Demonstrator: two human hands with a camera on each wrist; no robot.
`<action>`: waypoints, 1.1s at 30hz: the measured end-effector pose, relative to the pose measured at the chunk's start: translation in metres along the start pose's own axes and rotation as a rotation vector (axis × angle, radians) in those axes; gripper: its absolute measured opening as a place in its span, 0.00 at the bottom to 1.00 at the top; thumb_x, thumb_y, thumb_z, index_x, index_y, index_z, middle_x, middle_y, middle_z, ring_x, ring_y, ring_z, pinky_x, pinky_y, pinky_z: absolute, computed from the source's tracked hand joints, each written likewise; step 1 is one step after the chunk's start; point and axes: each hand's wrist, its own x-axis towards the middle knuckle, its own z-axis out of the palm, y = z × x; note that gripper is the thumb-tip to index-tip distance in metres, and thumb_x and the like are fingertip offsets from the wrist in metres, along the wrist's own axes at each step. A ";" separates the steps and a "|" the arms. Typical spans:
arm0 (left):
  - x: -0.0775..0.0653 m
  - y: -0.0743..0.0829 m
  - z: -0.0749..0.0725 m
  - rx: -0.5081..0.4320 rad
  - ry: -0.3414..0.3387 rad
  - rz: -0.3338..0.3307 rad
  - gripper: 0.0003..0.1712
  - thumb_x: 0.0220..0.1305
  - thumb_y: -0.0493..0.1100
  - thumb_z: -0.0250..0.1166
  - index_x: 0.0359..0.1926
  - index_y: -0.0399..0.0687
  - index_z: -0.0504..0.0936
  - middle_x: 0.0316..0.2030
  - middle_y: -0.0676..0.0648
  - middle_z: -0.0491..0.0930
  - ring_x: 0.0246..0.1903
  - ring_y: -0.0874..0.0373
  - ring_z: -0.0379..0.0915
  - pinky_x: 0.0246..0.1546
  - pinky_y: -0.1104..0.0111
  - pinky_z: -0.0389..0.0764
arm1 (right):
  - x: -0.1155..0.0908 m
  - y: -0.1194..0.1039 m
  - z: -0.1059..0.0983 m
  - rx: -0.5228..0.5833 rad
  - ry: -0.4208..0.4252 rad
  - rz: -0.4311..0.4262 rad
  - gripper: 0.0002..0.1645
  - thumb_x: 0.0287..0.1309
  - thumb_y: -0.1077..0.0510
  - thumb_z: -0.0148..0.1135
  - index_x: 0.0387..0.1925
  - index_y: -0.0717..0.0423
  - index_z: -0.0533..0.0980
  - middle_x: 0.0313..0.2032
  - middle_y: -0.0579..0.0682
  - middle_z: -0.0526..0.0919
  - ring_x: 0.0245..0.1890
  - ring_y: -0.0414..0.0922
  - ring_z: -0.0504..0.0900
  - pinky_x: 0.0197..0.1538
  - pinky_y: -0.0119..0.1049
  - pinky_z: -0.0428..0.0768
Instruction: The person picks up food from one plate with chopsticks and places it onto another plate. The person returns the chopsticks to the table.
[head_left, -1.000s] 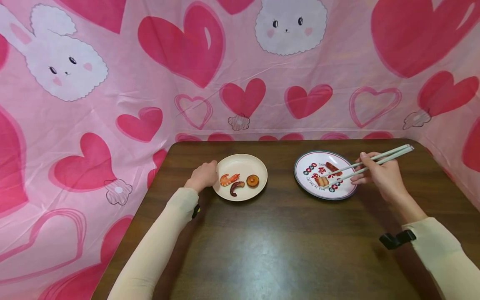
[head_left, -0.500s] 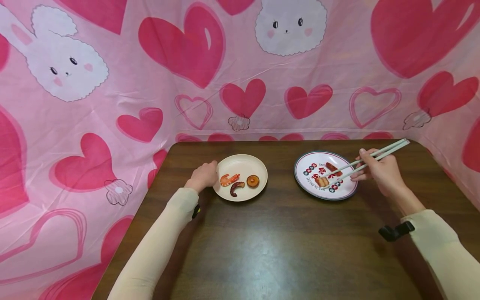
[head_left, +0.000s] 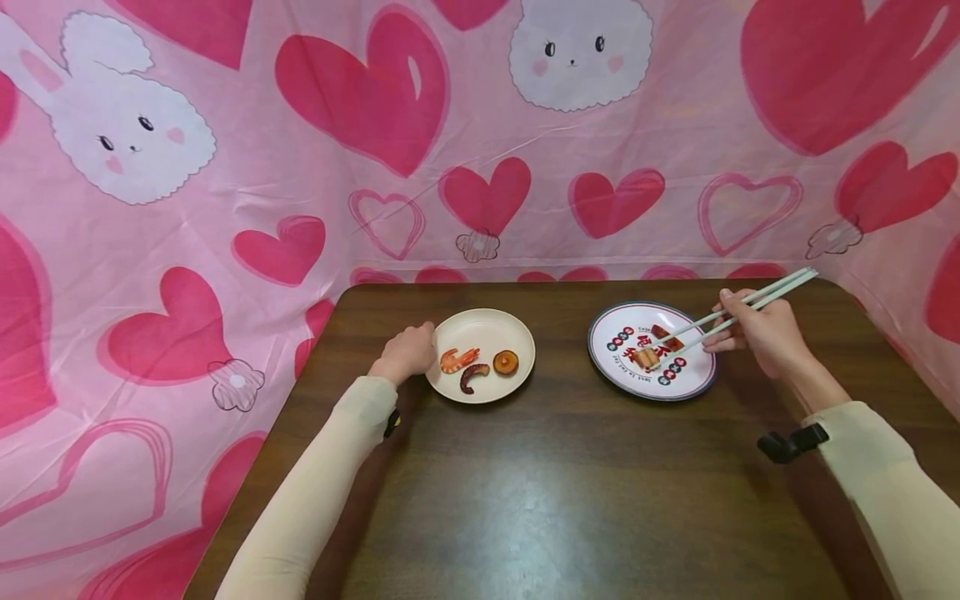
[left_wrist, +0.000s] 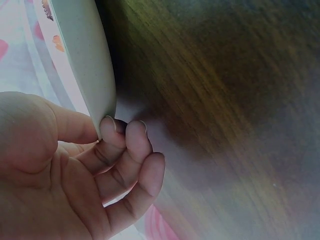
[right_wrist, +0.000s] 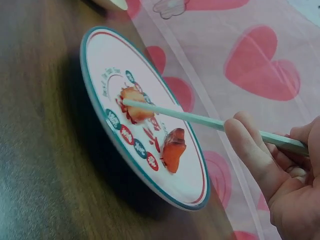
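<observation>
Pinching slim pale-green chopsticks (right_wrist: 190, 117), the right hand (head_left: 767, 335) hovers beside a round white teal-rimmed plate (head_left: 621, 322).
Their tips lie at a golden-brown food chunk (head_left: 644, 359) on it, near a reddish-brown strip (right_wrist: 174, 152); whether they grip it is unclear. The left hand (head_left: 406, 353) pinches the rim of a round cream plate (head_left: 487, 327) bearing an orange shrimp (head_left: 457, 360), a curled dark-red piece (head_left: 471, 379) and a brown disc (head_left: 506, 362).
</observation>
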 end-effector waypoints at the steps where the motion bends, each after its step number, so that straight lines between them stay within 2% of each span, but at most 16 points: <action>1: 0.000 0.000 0.000 0.000 -0.002 0.000 0.23 0.63 0.37 0.67 0.58 0.39 0.74 0.45 0.38 0.79 0.40 0.43 0.75 0.45 0.48 0.79 | 0.000 0.000 0.001 -0.006 -0.005 -0.004 0.15 0.78 0.59 0.57 0.38 0.69 0.75 0.25 0.58 0.82 0.22 0.55 0.89 0.26 0.49 0.85; 5: -0.001 0.000 -0.001 0.004 0.002 0.004 0.24 0.61 0.37 0.68 0.57 0.39 0.74 0.45 0.37 0.80 0.40 0.43 0.75 0.44 0.48 0.80 | -0.003 -0.002 0.007 -0.044 -0.023 -0.037 0.14 0.78 0.60 0.57 0.38 0.70 0.75 0.24 0.57 0.82 0.20 0.54 0.89 0.25 0.49 0.84; 9: -0.001 0.000 -0.003 0.001 0.000 0.002 0.25 0.61 0.37 0.69 0.58 0.39 0.74 0.45 0.37 0.79 0.40 0.43 0.75 0.45 0.48 0.80 | -0.006 -0.006 0.014 -0.136 -0.015 -0.050 0.13 0.78 0.60 0.58 0.40 0.70 0.75 0.25 0.55 0.83 0.20 0.53 0.88 0.23 0.47 0.83; 13: -0.001 0.001 -0.003 -0.001 -0.002 0.004 0.24 0.63 0.37 0.67 0.58 0.38 0.74 0.45 0.37 0.80 0.40 0.43 0.75 0.45 0.48 0.80 | -0.007 -0.011 0.019 -0.263 -0.001 -0.031 0.15 0.78 0.58 0.57 0.44 0.71 0.74 0.27 0.54 0.84 0.20 0.52 0.88 0.24 0.46 0.84; 19: -0.002 0.001 -0.001 -0.007 -0.006 -0.006 0.26 0.60 0.37 0.70 0.59 0.39 0.73 0.45 0.37 0.79 0.41 0.43 0.75 0.45 0.48 0.80 | -0.007 -0.015 0.026 -0.524 0.005 -0.025 0.24 0.81 0.54 0.53 0.51 0.78 0.70 0.29 0.52 0.87 0.21 0.50 0.89 0.27 0.45 0.85; 21: -0.002 0.001 -0.001 -0.007 -0.011 -0.009 0.27 0.60 0.37 0.70 0.59 0.39 0.73 0.46 0.37 0.79 0.41 0.43 0.75 0.46 0.48 0.80 | -0.006 -0.015 0.028 -0.574 0.011 -0.034 0.26 0.82 0.53 0.52 0.51 0.79 0.71 0.29 0.54 0.87 0.21 0.50 0.89 0.28 0.45 0.85; 25: -0.002 0.001 -0.001 -0.007 -0.007 -0.007 0.26 0.61 0.37 0.69 0.59 0.39 0.73 0.46 0.37 0.80 0.41 0.43 0.75 0.46 0.48 0.80 | -0.005 -0.014 0.031 -0.605 0.027 -0.050 0.27 0.81 0.51 0.53 0.49 0.79 0.72 0.26 0.60 0.87 0.20 0.50 0.89 0.27 0.45 0.85; 33: -0.003 0.001 -0.002 -0.008 0.002 0.002 0.22 0.64 0.37 0.66 0.58 0.39 0.74 0.45 0.37 0.80 0.40 0.43 0.75 0.45 0.48 0.80 | -0.001 -0.007 0.026 -0.539 0.057 -0.050 0.30 0.81 0.48 0.53 0.46 0.78 0.71 0.28 0.67 0.86 0.20 0.52 0.89 0.27 0.48 0.85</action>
